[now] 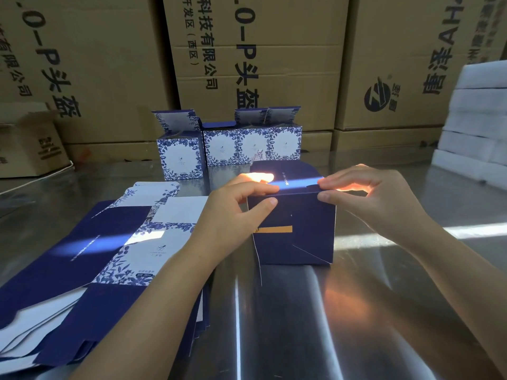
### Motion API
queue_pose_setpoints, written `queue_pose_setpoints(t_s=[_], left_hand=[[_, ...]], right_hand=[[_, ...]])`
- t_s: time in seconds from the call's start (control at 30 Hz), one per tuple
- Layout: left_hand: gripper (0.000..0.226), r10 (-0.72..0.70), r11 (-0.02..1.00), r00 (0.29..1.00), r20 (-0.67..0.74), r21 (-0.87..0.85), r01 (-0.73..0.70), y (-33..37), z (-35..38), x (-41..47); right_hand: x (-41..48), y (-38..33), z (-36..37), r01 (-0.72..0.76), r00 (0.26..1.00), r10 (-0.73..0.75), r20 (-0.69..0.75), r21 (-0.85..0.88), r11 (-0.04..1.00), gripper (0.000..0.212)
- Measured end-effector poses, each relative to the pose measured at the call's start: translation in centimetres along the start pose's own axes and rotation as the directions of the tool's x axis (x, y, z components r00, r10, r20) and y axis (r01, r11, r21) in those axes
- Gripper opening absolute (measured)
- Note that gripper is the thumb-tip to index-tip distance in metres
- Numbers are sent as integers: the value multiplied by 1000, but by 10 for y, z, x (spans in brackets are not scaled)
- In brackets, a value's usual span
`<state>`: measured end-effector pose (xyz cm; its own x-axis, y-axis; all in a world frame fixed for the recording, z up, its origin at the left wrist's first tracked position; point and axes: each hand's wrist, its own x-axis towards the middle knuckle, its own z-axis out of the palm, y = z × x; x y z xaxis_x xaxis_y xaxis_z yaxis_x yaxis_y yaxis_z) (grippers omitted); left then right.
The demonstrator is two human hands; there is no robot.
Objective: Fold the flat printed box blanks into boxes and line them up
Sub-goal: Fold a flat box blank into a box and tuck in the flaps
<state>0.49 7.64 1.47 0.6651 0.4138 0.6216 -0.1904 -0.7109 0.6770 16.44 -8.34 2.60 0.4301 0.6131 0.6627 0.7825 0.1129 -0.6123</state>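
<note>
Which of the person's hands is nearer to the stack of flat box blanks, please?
Left. The left hand pinches the top edge of the dark box, beside the stack of flat blanks; the right hand pinches it farther right.

stacked brown cartons (255,50), white foam slabs (477,119), shiny metal table (315,311)

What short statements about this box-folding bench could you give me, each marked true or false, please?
1. The left hand and right hand both pinch the dark blue box at its top edge. True.
2. The flat blanks lie right of that box. False: they lie on its left.
3. The folded boxes behind stand with top flaps up. True.
4. The table is wooden. False: it is shiny metal.
</note>
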Motion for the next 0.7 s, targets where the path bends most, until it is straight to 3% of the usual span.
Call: queue_pose_setpoints(t_s=[0.7], left_hand=[[22,32,999,999,-39,23,-31,-3,4,1]], right_hand=[[-7,-4,19,145,988,-152,-14,-228,963,18]])
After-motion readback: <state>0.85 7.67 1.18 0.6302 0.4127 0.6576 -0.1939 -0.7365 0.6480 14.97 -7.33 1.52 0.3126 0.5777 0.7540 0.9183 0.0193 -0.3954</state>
